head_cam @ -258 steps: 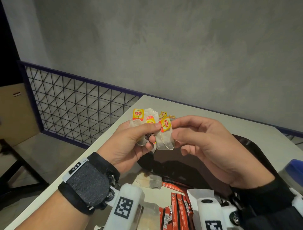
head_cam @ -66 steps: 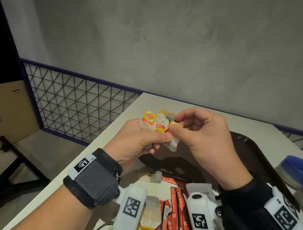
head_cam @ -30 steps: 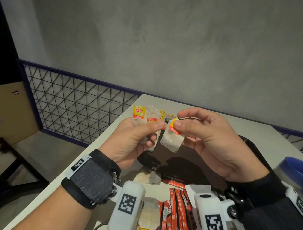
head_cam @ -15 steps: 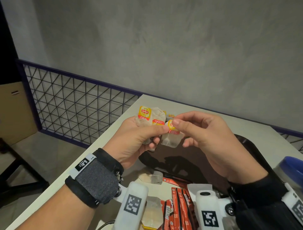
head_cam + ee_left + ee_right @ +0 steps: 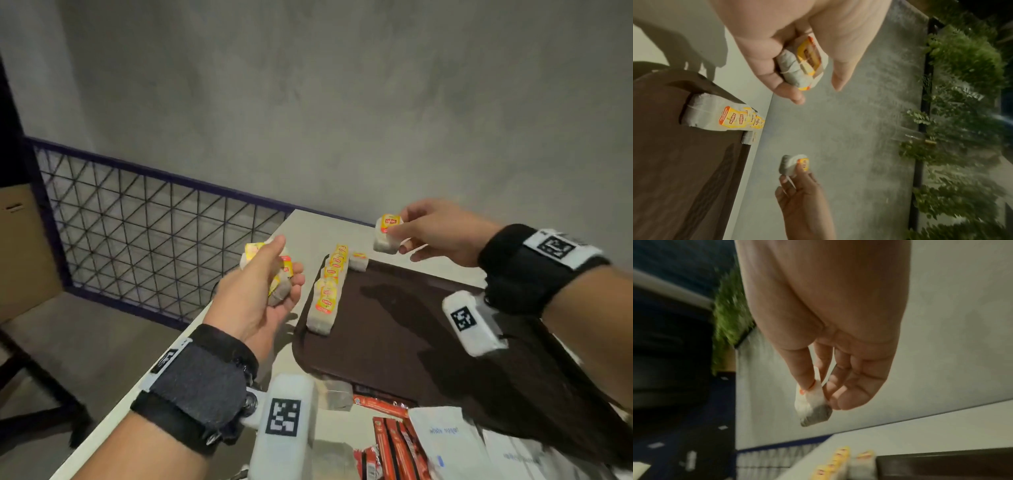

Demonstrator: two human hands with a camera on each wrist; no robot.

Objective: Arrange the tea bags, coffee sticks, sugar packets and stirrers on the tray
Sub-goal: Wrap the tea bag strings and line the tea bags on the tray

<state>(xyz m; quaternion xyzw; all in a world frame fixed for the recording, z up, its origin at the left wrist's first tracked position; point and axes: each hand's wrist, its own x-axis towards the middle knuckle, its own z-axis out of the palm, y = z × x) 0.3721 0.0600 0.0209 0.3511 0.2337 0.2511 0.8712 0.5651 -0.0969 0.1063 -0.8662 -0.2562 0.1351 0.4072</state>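
Right hand (image 5: 442, 236) up over the far edge of the brown tray (image 5: 411, 342), thumb and fingers pinching one tea bag (image 5: 386, 234) by its top. Yellow tag facing up, dark tea end hanging down, bag not touching the tray. Same pinch seen close from the right wrist (image 5: 813, 404).

Left hand (image 5: 263, 291) over the left side of the desk (image 5: 308, 229), just beside the tray, fingers curled round a small bunch of tea bags (image 5: 281, 274). Thumb sticking up. From the left wrist, same bunch (image 5: 801, 65) tucked in the palm, yellow and red tags peeking out.

On the tray, a row of tea bags (image 5: 327, 291) lying along the left edge, each one partly over the next, yellow tags up. One more tea bag (image 5: 358, 261) at the far corner, right next to the end of the row.

Near the front, off the tray, red coffee sticks (image 5: 394, 445) lying together on the desk. White sugar packets (image 5: 445, 442) just beside them on the right. A loose tea bag (image 5: 337, 394) touching the near edge of the tray.

Behind the desk, a grey wall (image 5: 342, 102) and a dark wire fence (image 5: 137, 222).
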